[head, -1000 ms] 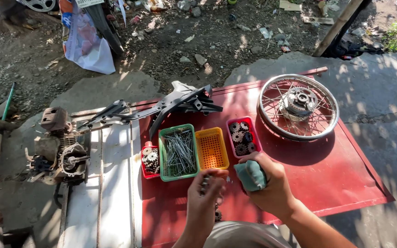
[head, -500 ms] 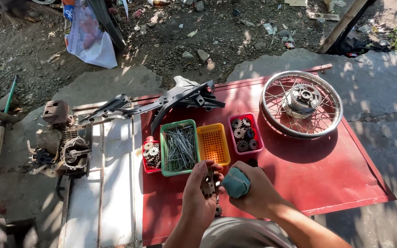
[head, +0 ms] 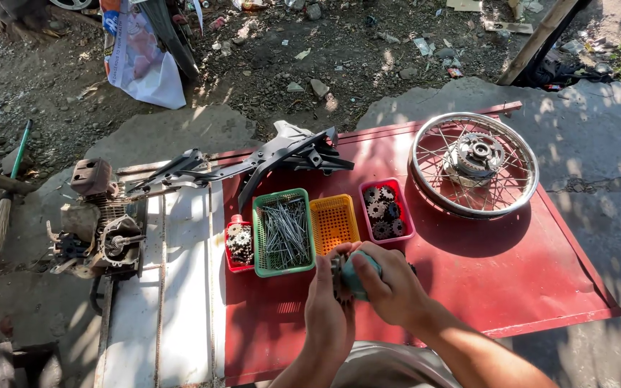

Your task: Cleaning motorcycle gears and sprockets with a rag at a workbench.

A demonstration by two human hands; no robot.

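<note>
My left hand point(head: 327, 305) grips a small toothed sprocket point(head: 340, 285) by its edge. Pressed against that sprocket is a teal-green cloth point(head: 357, 273), which my right hand point(head: 389, 286) holds. Both hands meet above the red metal sheet point(head: 512, 280), just in front of an empty orange basket point(head: 333, 221). A green basket point(head: 282, 231) of long spokes stands left of it. At the far left is a small red basket point(head: 238, 243) of gears, and to the right a pink basket point(head: 384, 210) of sprockets.
A spoked wheel with hub point(head: 474, 164) lies at the sheet's back right. A black metal frame point(head: 253, 162) lies along the back edge. An old engine point(head: 98, 226) sits left beside white panels point(head: 159, 287). A broom point(head: 1, 208) and a plastic bag point(head: 141, 61) lie on the dirt.
My hands have come together: the right hand with the cloth moved left onto the sprocket in my left hand. The view has tilted slightly.
</note>
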